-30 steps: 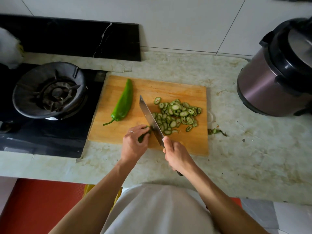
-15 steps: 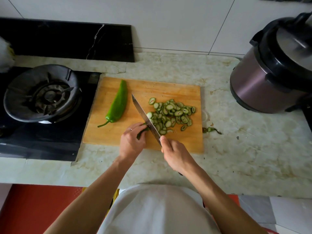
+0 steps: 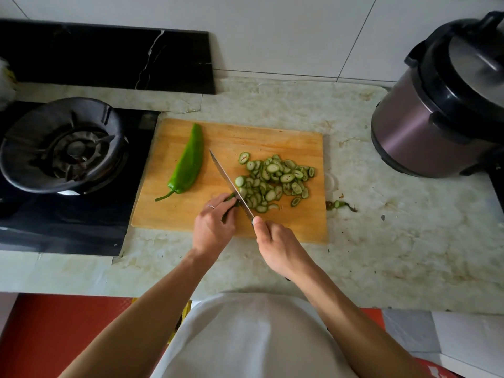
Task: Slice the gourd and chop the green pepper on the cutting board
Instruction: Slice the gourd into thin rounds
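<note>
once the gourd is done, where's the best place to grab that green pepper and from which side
Probably the thick shoulder of the green pepper, just above its stem, taken from the left with the left hand. It lies whole and flat on the cutting board, stem toward the person, tapered tip away. The left side is free; the knife in the right hand stands close on its right.

A single head-worn camera is looking forward and steeply down from above the person's chest, facing the wall behind the countertop [image 3: 395,241]. It is sitting close, taking in the countertop from its near edge to its far edge, with the wide lens bending the edges. No second view is sharing the scene.
</note>
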